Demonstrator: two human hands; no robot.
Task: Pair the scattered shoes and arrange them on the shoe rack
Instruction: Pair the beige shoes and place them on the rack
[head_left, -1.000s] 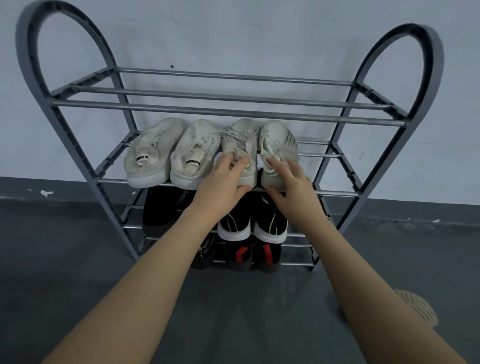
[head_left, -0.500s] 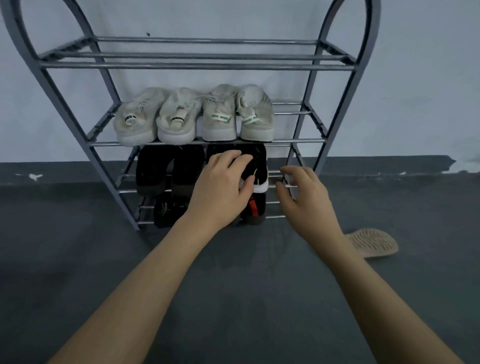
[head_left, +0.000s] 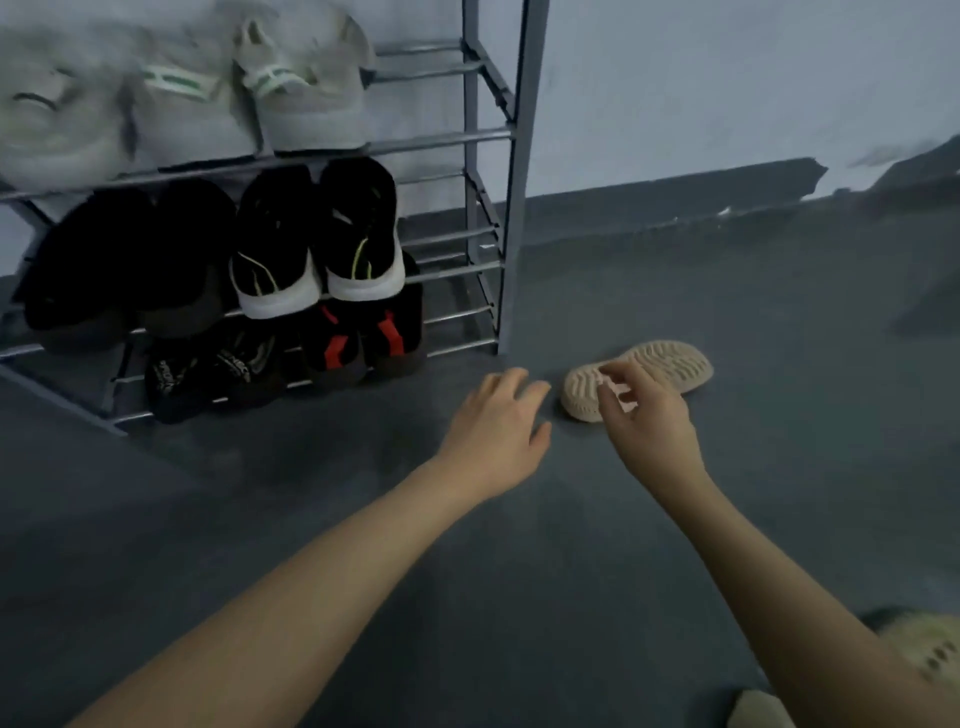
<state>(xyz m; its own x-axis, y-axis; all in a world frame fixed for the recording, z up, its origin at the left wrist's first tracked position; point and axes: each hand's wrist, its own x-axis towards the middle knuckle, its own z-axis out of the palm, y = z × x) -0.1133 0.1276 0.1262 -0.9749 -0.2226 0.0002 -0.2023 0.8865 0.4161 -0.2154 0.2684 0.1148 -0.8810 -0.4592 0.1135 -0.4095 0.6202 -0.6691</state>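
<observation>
Most shoes sit paired on the shoe rack (head_left: 511, 208), one pink shoe (head_left: 670, 364) lies beside it, both hands' grip loose, holding nothing.

Metal-tubed shoe rack (head_left: 511, 171), ridged beige sole (head_left: 670, 364)

Beige shoe (head_left: 670, 366) sole-up on floor beside grey shoe rack (head_left: 514, 208); white, black pairs shelved.

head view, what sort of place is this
Probably a bare entryway or storage corner of a home: a metal shoe rack full of paired shoes stands against a plain wall on a dark floor.
</observation>
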